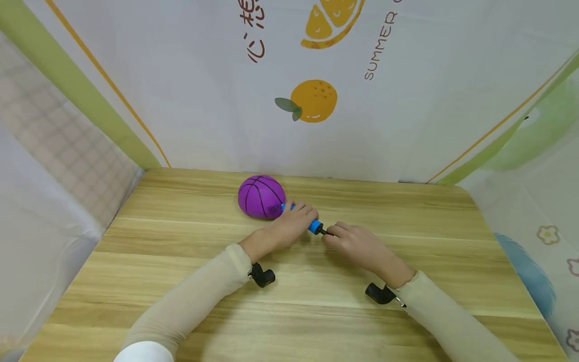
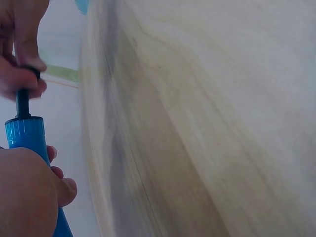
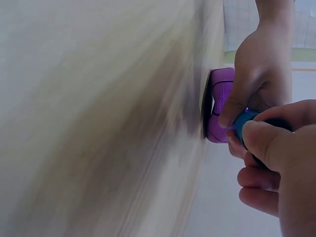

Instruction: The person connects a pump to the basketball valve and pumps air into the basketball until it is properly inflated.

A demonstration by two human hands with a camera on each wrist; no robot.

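A purple basketball (image 1: 259, 197) with black lines rests on the wooden table; it looks somewhat slack and flattened. My left hand (image 1: 293, 225) grips the blue barrel of a hand pump (image 1: 314, 227), whose far end points at the ball's right side. Whether a needle joins pump and ball is hidden. My right hand (image 1: 357, 246) pinches the black handle at the pump's near end. A short length of black rod shows between handle and barrel in the left wrist view, where the ribbed blue collar (image 2: 25, 131) is visible above my left hand.
The wooden table (image 1: 289, 322) extends around both forearms. A white printed cloth (image 1: 203, 100) with orange drawings hangs behind its back edge, and more patterned cloth hangs at both sides. A small black camera mount (image 1: 264, 275) sits on the left wrist, another (image 1: 380, 294) on the right.
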